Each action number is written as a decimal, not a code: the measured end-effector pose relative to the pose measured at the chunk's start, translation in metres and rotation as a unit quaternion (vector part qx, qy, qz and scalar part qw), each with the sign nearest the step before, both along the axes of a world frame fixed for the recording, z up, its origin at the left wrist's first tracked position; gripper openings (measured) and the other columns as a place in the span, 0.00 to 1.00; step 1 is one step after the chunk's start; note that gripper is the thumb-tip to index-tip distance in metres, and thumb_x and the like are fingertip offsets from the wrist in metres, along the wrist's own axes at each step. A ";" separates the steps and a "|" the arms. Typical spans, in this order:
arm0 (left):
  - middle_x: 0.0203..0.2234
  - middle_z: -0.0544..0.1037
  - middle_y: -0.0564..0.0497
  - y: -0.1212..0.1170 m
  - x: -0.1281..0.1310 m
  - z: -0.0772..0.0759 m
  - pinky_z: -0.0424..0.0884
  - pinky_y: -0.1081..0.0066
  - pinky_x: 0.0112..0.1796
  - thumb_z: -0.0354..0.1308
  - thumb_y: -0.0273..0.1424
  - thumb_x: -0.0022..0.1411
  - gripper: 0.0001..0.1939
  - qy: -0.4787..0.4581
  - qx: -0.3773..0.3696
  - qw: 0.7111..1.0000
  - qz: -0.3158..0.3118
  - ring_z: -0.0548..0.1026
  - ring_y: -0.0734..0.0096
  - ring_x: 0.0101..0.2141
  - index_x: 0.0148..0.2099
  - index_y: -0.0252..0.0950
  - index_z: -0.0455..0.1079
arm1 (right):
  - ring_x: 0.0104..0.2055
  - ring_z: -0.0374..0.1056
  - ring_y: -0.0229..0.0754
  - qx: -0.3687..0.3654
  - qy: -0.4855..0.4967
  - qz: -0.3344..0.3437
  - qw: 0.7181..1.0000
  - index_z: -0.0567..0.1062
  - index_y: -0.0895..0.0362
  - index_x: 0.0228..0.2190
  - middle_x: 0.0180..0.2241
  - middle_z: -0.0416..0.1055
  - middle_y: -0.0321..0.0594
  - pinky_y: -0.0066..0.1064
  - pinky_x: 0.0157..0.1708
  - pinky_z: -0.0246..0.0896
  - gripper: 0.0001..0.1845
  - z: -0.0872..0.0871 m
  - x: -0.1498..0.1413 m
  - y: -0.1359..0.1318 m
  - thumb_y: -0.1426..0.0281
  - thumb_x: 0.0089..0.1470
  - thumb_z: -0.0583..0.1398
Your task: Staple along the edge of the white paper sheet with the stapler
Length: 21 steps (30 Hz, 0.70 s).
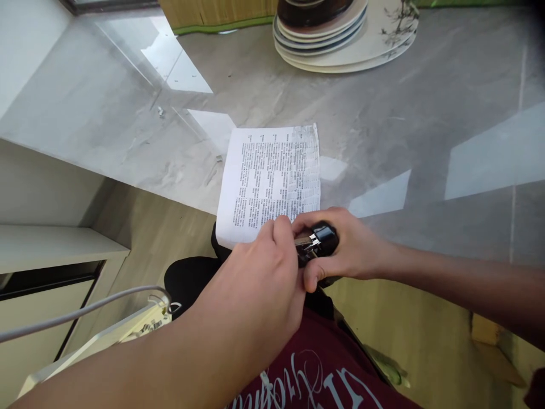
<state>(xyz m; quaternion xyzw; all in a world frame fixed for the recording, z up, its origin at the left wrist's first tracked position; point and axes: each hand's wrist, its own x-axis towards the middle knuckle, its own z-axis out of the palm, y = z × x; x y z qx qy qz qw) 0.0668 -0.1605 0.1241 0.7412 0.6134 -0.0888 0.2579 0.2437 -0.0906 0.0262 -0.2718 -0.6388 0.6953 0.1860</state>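
A black stapler (326, 238) with a bright metal part is held near my body, just past the counter's front edge. My right hand (344, 244) wraps around its rounded black end, with the thumb underneath. My left hand (272, 272) is closed around the other end, and its back hides most of that part. Behind the hands lies a printed sheet of paper (259, 176), its near edge overhanging the counter. Silvery marks run along the sheet's right side, too small to make out.
The grey marble counter (366, 125) carries a stack of plates (321, 34) at the back. Small scraps (160, 112) lie on its left part. A grey cable (85, 312) crosses the lower left, near a white cabinet (55, 250).
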 end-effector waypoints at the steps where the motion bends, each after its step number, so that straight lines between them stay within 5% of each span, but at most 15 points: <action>1: 0.31 0.74 0.49 0.000 0.000 -0.001 0.53 0.69 0.21 0.54 0.28 0.66 0.05 0.002 0.002 1.000 0.000 0.69 0.66 0.20 0.44 0.40 0.60 | 0.28 0.66 0.36 -0.007 -0.001 -0.001 1.000 0.80 0.57 0.33 0.28 0.74 0.32 0.29 0.29 0.62 0.26 0.000 0.000 0.000 0.57 0.38 0.81; 14: 0.29 0.74 0.50 0.001 0.003 -0.002 0.56 0.67 0.21 0.53 0.26 0.61 0.09 -0.014 -0.004 1.000 0.023 0.70 0.63 0.20 0.42 0.41 0.57 | 0.35 0.71 0.42 -0.058 0.004 0.004 0.998 0.82 0.56 0.37 0.33 0.79 0.36 0.32 0.34 0.67 0.30 0.002 -0.002 0.001 0.60 0.31 0.83; 21: 0.34 0.77 0.48 -0.003 0.001 -0.007 0.60 0.66 0.25 0.52 0.35 0.72 0.05 -0.034 0.014 0.999 0.038 0.73 0.62 0.25 0.44 0.41 0.59 | 0.38 0.73 0.43 -0.085 0.004 0.044 0.995 0.79 0.56 0.39 0.36 0.79 0.35 0.33 0.38 0.70 0.34 0.000 -0.002 0.003 0.62 0.29 0.83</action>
